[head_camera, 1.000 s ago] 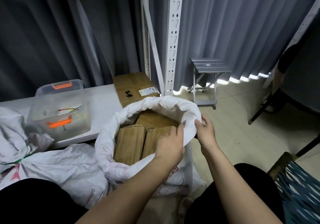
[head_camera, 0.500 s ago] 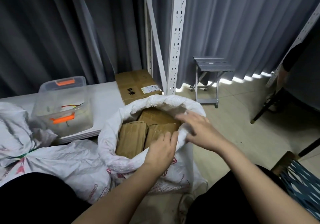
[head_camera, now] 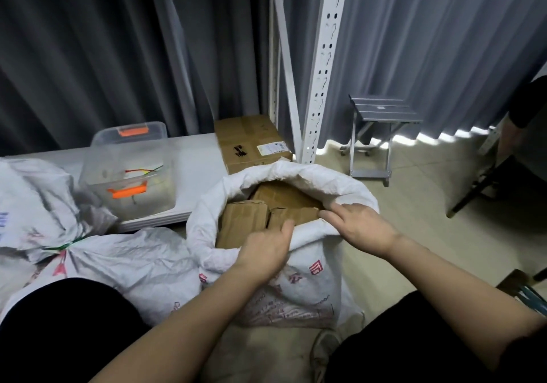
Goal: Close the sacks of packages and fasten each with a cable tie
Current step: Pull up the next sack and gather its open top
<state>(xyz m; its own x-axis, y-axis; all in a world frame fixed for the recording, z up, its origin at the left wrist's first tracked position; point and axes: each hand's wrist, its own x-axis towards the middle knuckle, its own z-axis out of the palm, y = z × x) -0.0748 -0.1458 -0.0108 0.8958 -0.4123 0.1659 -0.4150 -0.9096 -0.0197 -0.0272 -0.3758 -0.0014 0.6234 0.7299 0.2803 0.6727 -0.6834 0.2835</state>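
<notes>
step: gathering the mouth of the open sack so it can be cinched; looks early, mouth wide open, no tie on it yet
how to do it well: judgement; unroll the folded-down rim upward all round first; pull fabric clear above the cardboard packages so there is slack to bunch; twist into one tight neck before threading a tie; packages sit high, near the rim, so slack may be short
left hand: on the near rim; fingers curled over the fabric edge, tips reaching inside toward the packages; seems to grip the rim
right hand: at the right side of the rim; fingers extended fairly flat, tips at the inner edge touching fabric beside a package; whether it pinches the cloth, cannot tell
sack position: on the floor between the person's knees, upright, in front of a cardboard box
tied sack: lying left, neck bound with a green tie
cable ties: coloured strands in the clear bin on the low table; well apart from both hands
</notes>
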